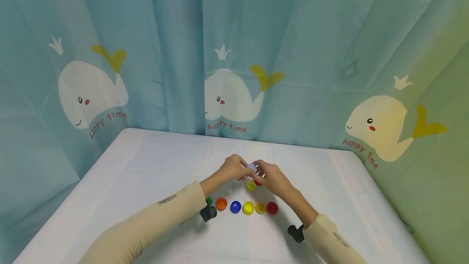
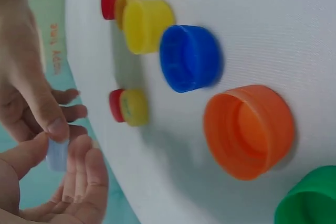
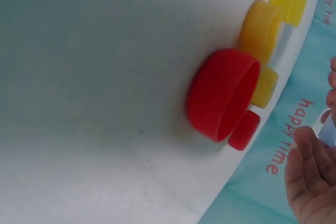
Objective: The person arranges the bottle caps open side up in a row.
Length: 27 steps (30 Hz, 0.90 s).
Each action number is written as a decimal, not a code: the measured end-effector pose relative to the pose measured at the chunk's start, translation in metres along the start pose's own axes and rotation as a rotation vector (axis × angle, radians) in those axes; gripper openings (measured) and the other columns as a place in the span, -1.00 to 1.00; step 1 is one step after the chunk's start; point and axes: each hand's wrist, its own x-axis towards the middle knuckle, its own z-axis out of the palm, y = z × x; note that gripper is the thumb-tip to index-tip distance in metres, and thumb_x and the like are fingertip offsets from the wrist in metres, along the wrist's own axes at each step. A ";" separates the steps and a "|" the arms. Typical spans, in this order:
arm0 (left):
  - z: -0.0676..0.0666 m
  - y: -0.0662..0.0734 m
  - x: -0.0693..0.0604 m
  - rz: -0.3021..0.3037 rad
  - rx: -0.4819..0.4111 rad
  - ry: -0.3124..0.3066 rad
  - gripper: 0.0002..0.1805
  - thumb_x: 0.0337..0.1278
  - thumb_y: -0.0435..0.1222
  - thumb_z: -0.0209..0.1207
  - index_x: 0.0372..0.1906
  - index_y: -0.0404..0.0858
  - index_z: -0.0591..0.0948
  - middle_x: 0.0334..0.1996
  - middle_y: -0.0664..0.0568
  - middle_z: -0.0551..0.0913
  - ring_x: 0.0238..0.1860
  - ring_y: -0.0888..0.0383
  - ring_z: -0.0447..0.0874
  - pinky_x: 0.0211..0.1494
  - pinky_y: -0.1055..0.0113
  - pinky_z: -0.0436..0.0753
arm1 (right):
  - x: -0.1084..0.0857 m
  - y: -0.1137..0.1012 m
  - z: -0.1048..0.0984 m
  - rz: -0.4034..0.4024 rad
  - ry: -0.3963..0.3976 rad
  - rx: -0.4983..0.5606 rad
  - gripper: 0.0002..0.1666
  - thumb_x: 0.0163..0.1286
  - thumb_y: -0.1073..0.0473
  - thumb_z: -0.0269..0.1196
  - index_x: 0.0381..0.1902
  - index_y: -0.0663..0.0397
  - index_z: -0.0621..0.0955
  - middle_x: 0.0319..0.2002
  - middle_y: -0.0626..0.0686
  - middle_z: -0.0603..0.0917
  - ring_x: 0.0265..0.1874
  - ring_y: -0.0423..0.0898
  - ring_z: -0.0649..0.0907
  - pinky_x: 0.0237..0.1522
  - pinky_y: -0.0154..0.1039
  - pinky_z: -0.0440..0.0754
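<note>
Both hands meet above the middle of the table around a pale blue bottle cap point(image 1: 251, 168). My left hand point(image 1: 233, 168) pinches the cap point(image 2: 58, 155) between thumb and fingers. From the other side my right hand point(image 1: 274, 177) holds it too, with its thumb on the cap's upper edge in the left wrist view. Just below the hands, a yellow cap point(image 1: 250, 185) and a smaller-looking red cap point(image 3: 244, 130) lie side by side, the red one partly hidden by the right hand in the head view.
Nearer to me stands a row of open-side-up caps: green point(image 2: 310, 203), orange point(image 1: 221, 204), blue point(image 1: 235, 207), yellow point(image 1: 248, 208), amber point(image 1: 260, 208) and red point(image 1: 272, 208). The white table point(image 1: 154, 162) ends at a whale-print curtain point(image 1: 176, 72).
</note>
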 end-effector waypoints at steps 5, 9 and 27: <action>-0.002 0.002 -0.003 -0.062 -0.074 -0.026 -0.67 0.03 -0.27 0.34 -0.18 -0.41 0.55 -0.55 -0.05 0.61 -0.50 0.05 0.69 -0.39 0.32 0.65 | -0.005 0.000 -0.003 -0.053 -0.022 0.068 -0.56 0.27 0.16 0.29 0.07 0.21 0.53 -0.31 -0.02 0.66 -0.39 -0.14 0.63 -0.36 -0.37 0.61; -0.007 0.001 -0.004 -0.069 -0.097 -0.060 -0.70 0.04 -0.31 0.33 -0.17 -0.40 0.55 -0.52 -0.06 0.63 -0.47 0.04 0.69 -0.37 0.32 0.65 | -0.009 0.004 -0.007 -0.099 -0.058 0.131 -0.60 0.40 0.15 0.15 0.11 0.27 0.53 -0.21 0.07 0.68 -0.37 -0.08 0.66 -0.25 -0.29 0.63; -0.010 -0.009 -0.008 0.246 -0.075 -0.246 -0.81 0.27 -0.25 0.15 -0.14 -0.28 0.54 -0.37 -0.16 0.65 -0.37 -0.10 0.65 -0.40 0.30 0.63 | -0.032 0.008 -0.013 -0.118 -0.051 0.335 -0.78 0.42 0.17 0.13 -0.11 0.23 0.48 -0.23 0.22 0.64 -0.31 0.10 0.67 -0.21 -0.30 0.62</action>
